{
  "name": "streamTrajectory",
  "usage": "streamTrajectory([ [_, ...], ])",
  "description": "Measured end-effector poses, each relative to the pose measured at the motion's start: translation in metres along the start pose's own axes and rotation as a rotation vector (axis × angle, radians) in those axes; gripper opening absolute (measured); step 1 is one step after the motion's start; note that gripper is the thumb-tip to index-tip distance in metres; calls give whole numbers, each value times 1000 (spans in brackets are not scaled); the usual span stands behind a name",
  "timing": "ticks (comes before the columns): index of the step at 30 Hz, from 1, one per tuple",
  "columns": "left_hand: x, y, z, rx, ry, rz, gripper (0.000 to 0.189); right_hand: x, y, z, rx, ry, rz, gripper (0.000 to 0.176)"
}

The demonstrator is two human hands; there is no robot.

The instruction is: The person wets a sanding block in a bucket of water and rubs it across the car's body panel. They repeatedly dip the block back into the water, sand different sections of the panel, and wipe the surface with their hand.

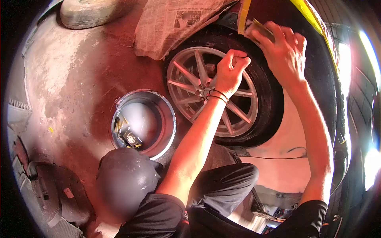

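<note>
My left hand [232, 73] is closed in a loose fist in front of the wheel [203, 88], which has pale spokes and a black tyre. What its curled fingers hold, if anything, is hidden. Higher up, my right hand [287, 53] wraps around a flat grey-and-yellow pad [262, 32] by the dark wheel arch, right beside a strip of yellow tape [243, 16]. Below the wheel's right side, the car's body panel [279, 137] looks pale and matt. Dark bands circle my left wrist.
A round bucket [168, 135] left of the wheel holds cloudy liquid and some black-and-yellow scraps. Newspaper [166, 29] covers a part above the wheel. A loose tyre [89, 15] lies at the top left. A rounded dark shape [125, 170], partly blurred, sits below the bucket.
</note>
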State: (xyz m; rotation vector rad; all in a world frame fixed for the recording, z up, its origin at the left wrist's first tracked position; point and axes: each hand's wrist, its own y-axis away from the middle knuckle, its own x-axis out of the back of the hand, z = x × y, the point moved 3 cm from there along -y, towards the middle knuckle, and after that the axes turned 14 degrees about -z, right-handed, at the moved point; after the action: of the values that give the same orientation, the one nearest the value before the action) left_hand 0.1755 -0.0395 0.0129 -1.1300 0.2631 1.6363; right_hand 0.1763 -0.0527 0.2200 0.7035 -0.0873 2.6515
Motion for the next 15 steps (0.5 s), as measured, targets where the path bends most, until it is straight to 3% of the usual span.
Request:
streamTrajectory([
  [2, 0, -3, 3, -1, -5, -4, 25, 0, 24, 5, -20, -10, 1, 37],
  [6, -6, 0, 12, 7, -46, -11, 26, -1, -16, -2, 7, 26, 11, 40],
  [15, -3, -5, 2, -52, 3, 29, 25, 1, -6, 4, 40, 79, 18, 43],
])
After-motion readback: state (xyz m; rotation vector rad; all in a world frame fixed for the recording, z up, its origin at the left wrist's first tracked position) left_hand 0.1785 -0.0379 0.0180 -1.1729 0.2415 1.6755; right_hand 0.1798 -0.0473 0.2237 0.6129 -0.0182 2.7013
